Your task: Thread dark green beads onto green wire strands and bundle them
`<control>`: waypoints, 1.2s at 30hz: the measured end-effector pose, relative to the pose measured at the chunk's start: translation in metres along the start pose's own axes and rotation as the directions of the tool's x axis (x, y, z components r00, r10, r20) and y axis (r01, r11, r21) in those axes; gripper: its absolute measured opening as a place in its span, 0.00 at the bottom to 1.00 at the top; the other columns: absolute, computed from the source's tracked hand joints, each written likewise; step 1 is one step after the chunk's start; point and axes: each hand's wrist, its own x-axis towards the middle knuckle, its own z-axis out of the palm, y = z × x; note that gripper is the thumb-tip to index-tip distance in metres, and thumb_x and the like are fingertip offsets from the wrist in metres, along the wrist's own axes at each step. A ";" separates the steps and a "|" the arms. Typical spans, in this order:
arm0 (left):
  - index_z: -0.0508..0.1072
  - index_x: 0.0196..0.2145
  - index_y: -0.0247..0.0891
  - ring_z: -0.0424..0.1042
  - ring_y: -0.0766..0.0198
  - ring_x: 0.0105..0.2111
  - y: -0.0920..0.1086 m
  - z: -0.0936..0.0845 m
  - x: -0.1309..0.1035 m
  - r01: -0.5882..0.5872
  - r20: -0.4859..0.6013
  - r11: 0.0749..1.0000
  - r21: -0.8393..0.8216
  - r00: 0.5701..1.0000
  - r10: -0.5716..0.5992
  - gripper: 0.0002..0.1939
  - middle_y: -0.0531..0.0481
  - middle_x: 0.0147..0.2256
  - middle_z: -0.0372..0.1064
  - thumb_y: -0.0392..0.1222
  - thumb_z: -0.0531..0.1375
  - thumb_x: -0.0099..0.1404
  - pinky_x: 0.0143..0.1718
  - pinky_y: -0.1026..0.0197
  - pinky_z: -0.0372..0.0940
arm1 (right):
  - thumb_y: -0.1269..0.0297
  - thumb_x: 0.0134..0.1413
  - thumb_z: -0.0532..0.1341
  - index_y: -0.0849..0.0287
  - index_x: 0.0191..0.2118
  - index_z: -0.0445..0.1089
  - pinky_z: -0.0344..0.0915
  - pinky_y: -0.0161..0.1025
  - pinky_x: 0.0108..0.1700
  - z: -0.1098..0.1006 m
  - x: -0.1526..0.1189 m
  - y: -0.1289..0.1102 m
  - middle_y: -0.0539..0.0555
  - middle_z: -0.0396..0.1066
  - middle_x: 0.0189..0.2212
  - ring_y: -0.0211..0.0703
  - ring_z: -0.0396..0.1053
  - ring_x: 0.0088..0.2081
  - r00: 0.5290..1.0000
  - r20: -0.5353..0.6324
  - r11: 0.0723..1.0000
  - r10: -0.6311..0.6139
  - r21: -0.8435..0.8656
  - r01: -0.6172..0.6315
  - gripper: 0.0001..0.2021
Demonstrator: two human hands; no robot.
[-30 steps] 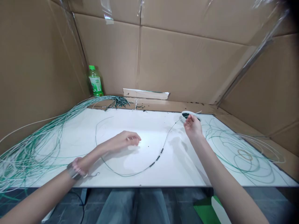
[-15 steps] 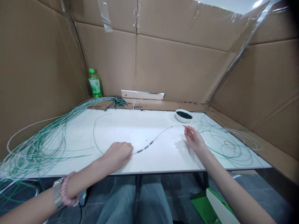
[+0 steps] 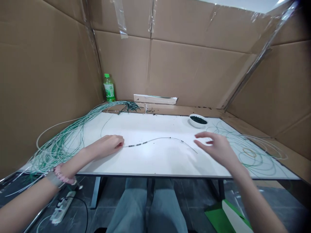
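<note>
Pinching the thin wire [image 3: 159, 138] by its beaded stretch, the left hand [image 3: 110, 145] keeps a closed grip; the right hand [image 3: 217, 145] has thumb and fingers parted, apparently holding nothing. The wire lies across the table [image 3: 150, 163] between them. Several dark beads [image 3: 138, 144] are already threaded, its right portion is mostly bare, and the bowl [image 3: 197, 125] remains well filled. Unlike half a second ago, the right hand is off the wire's end.

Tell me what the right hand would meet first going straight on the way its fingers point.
The right hand would probably meet the beaded wire first, near the beads by its free end; hand height is unclear, so it may pass above.
</note>
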 end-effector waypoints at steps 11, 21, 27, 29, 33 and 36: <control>0.71 0.33 0.39 0.71 0.60 0.34 -0.003 0.008 0.001 -0.027 -0.054 0.996 -0.086 0.998 0.022 0.13 0.47 0.35 0.72 0.40 0.47 0.64 0.34 0.62 0.59 | 0.67 0.53 0.64 0.64 0.34 0.71 0.65 0.48 0.50 0.202 0.033 -0.104 0.55 0.72 0.39 0.46 0.67 0.49 0.688 0.515 0.795 -0.512 -0.020 0.606 0.05; 0.69 0.30 0.38 0.68 0.62 0.31 -0.007 0.010 0.002 -0.061 -0.050 0.989 -0.137 0.997 0.055 0.12 0.49 0.32 0.70 0.39 0.47 0.64 0.33 0.63 0.57 | 0.62 0.59 0.59 0.63 0.36 0.70 0.66 0.47 0.49 0.208 0.039 -0.079 0.54 0.71 0.41 0.43 0.68 0.47 0.697 0.539 0.786 -0.473 -0.100 0.610 0.08; 0.68 0.29 0.38 0.67 0.63 0.31 -0.008 0.010 0.002 -0.049 -0.022 0.989 -0.136 0.999 0.047 0.11 0.50 0.31 0.69 0.39 0.48 0.64 0.32 0.63 0.56 | 0.62 0.58 0.60 0.62 0.39 0.70 0.65 0.49 0.51 0.179 0.057 -0.047 0.55 0.70 0.45 0.45 0.67 0.50 0.734 0.518 0.786 -0.440 -0.173 0.593 0.09; 0.67 0.29 0.39 0.67 0.62 0.31 -0.010 0.011 0.002 -0.045 -0.019 0.990 -0.134 0.999 0.043 0.11 0.50 0.32 0.70 0.39 0.48 0.64 0.33 0.63 0.56 | 0.62 0.58 0.60 0.62 0.41 0.70 0.64 0.50 0.52 0.169 0.062 -0.036 0.56 0.69 0.47 0.46 0.66 0.51 0.751 0.505 0.788 -0.426 -0.200 0.582 0.09; 0.68 0.29 0.39 0.67 0.62 0.31 -0.015 0.015 0.003 -0.044 -0.021 0.990 -0.131 0.999 0.041 0.10 0.50 0.31 0.70 0.39 0.48 0.63 0.33 0.63 0.56 | 0.61 0.59 0.59 0.61 0.42 0.70 0.63 0.51 0.53 0.152 0.066 -0.015 0.56 0.68 0.49 0.47 0.65 0.52 0.796 0.463 0.799 -0.390 -0.260 0.542 0.10; 0.68 0.29 0.39 0.66 0.63 0.29 -0.019 0.018 0.005 -0.042 -0.021 0.991 -0.125 0.999 0.039 0.10 0.50 0.30 0.69 0.39 0.49 0.62 0.32 0.63 0.56 | 0.61 0.59 0.59 0.61 0.42 0.70 0.62 0.52 0.54 0.140 0.067 -0.002 0.56 0.68 0.49 0.47 0.64 0.53 0.830 0.427 0.808 -0.359 -0.303 0.505 0.10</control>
